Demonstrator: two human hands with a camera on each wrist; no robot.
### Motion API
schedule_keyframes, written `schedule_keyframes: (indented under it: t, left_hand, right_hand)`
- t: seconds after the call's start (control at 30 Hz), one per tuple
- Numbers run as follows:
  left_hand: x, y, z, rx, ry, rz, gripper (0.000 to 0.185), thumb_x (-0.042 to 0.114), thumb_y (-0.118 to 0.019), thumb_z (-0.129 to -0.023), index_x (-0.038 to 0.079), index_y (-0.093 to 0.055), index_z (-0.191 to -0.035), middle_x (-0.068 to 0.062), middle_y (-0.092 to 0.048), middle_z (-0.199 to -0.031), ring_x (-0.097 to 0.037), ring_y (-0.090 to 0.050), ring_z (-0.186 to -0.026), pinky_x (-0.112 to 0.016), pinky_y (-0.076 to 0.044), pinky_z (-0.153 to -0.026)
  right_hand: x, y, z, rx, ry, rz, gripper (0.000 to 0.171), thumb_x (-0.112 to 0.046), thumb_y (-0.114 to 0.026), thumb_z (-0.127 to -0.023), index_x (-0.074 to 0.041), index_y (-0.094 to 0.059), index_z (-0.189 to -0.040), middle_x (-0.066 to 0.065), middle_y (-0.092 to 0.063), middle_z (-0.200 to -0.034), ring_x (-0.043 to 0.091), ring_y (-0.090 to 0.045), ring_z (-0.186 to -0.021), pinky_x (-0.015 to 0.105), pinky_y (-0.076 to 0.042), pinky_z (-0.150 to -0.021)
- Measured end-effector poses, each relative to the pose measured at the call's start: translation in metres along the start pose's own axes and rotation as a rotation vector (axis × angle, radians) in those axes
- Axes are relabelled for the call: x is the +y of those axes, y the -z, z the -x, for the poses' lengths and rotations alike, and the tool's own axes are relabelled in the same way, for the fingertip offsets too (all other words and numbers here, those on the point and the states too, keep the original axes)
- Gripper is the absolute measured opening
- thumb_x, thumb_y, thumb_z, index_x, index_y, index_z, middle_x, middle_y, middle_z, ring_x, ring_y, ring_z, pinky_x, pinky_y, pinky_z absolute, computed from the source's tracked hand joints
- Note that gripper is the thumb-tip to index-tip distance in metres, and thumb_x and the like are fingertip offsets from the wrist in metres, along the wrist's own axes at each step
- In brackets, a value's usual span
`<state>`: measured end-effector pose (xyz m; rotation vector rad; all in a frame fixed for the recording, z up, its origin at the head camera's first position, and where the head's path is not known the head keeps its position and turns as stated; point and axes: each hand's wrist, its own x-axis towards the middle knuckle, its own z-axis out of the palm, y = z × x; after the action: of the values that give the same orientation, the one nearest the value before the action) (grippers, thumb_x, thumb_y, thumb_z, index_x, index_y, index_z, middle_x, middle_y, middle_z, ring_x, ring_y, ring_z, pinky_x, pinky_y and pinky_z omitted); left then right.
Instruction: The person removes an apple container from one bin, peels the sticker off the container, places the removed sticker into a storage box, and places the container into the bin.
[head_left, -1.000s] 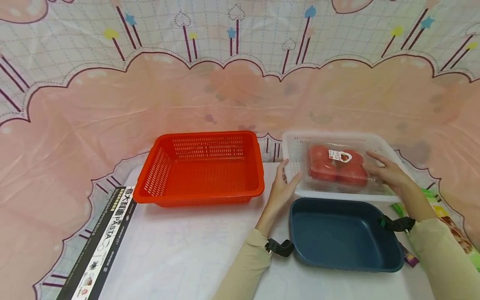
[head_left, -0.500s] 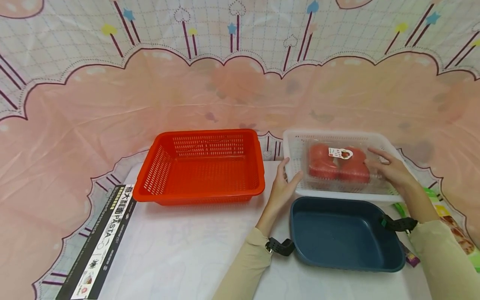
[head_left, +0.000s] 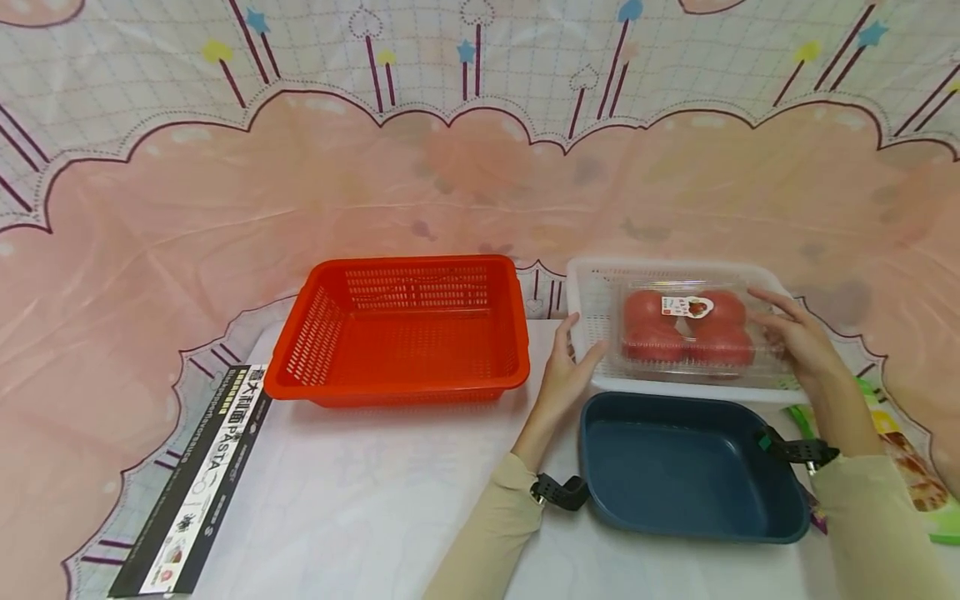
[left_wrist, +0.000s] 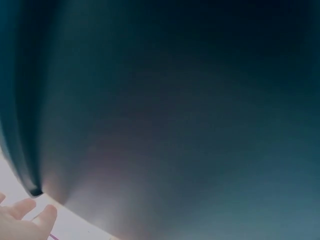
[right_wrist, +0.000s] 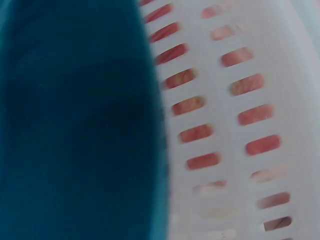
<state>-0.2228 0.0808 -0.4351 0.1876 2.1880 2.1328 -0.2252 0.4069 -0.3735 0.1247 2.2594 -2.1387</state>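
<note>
A clear package of red tomatoes (head_left: 686,333), with a white label on its lid, lies inside the white basket (head_left: 600,292) at the right in the head view. My right hand (head_left: 798,337) holds the package's right end, with two digits over the lid; the others are hidden. My left hand (head_left: 558,375) is at the basket's front left corner, thumb over the rim and a finger along the outer side. In the left wrist view, fingertips of the left hand (left_wrist: 25,220) show at the bottom left. The right wrist view shows tomatoes through slots in the basket wall (right_wrist: 215,115).
A dark blue tub (head_left: 682,467) stands in front of the white basket, under the right wrist. An orange basket (head_left: 420,350) is left of centre. A long black pasta box (head_left: 195,483) lies at the left edge, and a green packet (head_left: 911,458) lies right of the tub.
My right hand has moved slightly right, and the tomato package has shifted right with it and now lies flatter in the white basket. My left hand has stayed at the rim.
</note>
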Motion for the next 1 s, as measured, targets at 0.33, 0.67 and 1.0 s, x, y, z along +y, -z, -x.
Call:
schedule_keyframes:
  t: [0.33,0.67,1.0]
  left_hand:
    - [0.002,0.002,0.0,0.022,0.005,-0.004,0.063,0.041,-0.06,-0.092,0.032,-0.031,-0.148,-0.011,-0.043,-0.15,-0.033,-0.05,-0.125,-0.051,-0.042,-0.106]
    - [0.003,0.0,0.002,0.008,0.026,0.004,0.064,0.042,-0.059,-0.093,0.033,-0.03,-0.148,-0.006,-0.04,-0.153,-0.032,-0.047,-0.132,-0.053,-0.04,-0.109]
    - [0.002,-0.001,0.001,0.02,0.025,-0.004,0.063,0.042,-0.06,-0.092,0.034,-0.031,-0.148,-0.006,-0.042,-0.151,-0.031,-0.047,-0.131,-0.052,-0.038,-0.11]
  right_hand:
    - [-0.001,-0.002,0.008,0.099,0.039,-0.183,0.035,-0.011,-0.062,-0.094,-0.029,-0.066,-0.124,-0.008,-0.049,-0.064,0.01,-0.039,-0.053,0.031,-0.02,-0.044]
    - [0.0,0.004,0.011,0.116,0.042,-0.228,0.031,-0.008,-0.063,-0.092,-0.029,-0.071,-0.114,-0.01,-0.058,-0.081,0.008,-0.045,-0.051,0.029,-0.02,-0.04]
    - [0.0,0.004,0.012,0.103,0.042,-0.266,0.03,-0.006,-0.062,-0.092,-0.027,-0.073,-0.111,-0.009,-0.056,-0.072,0.01,-0.047,-0.052,0.028,-0.023,-0.042]
